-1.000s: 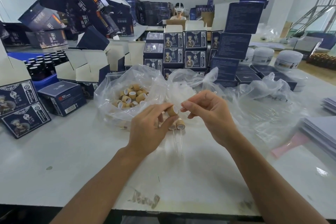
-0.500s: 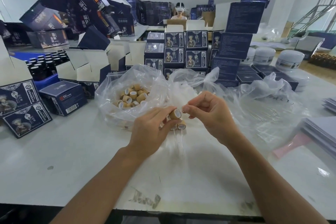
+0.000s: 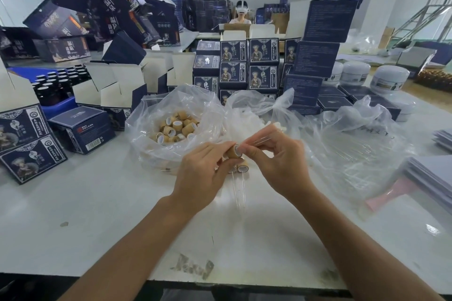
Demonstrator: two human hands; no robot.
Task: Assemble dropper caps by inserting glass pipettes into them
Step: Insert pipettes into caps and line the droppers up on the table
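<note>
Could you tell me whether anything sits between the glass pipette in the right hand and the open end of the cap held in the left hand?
Nothing visible does. The left hand holds the tan cap with its white opening facing the right hand, whose fingertips pinch the glass pipette right at that opening.

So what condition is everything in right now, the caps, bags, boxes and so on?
Left hand: gripping a cap.
Cap: held, open end facing the right hand.
Right hand: pinching a thin glass tube at the cap's opening.
Finished droppers: lying on the table.
Bag of caps: open.
White-flapped boxes: open.
White jars: lids on.
</note>
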